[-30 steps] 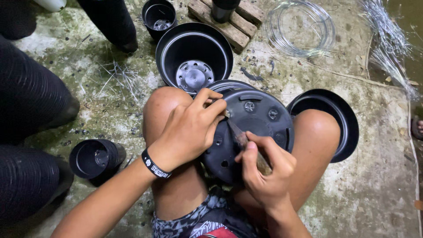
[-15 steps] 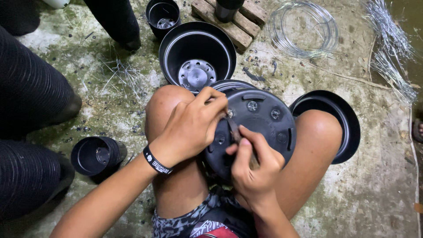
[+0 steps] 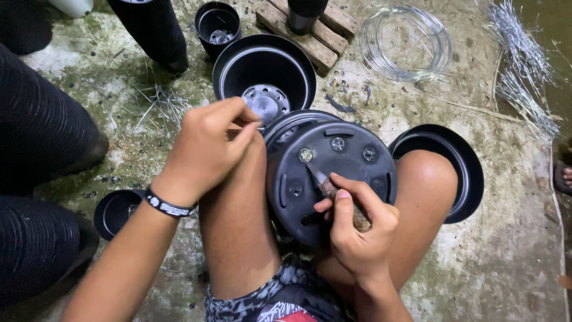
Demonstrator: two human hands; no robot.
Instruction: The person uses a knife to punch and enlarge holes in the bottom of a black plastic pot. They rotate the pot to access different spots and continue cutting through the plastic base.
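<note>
A black plastic plant pot (image 3: 339, 173) lies upside down between my knees, its holed base facing me. My right hand (image 3: 357, 229) grips a pointed tool with a wooden handle (image 3: 333, 194); its tip touches a hole near the top of the pot's base. My left hand (image 3: 208, 146) sits at the pot's left rim with thumb and fingers pinched together; whether something thin is between them is too small to tell. A black wristband is on my left wrist.
A large open black pot (image 3: 265, 74) stands just beyond. A black saucer (image 3: 459, 173) lies under my right knee. Stacks of black pots (image 3: 42, 149) fill the left. A small pot (image 3: 116, 211), a wire coil (image 3: 405, 42), cut wire pieces (image 3: 524, 65) and a wooden block (image 3: 310, 30) lie around.
My left hand has come off the pot's base and moved left to its rim. My right hand has shifted the tool's tip up to a hole near the top of the base.
</note>
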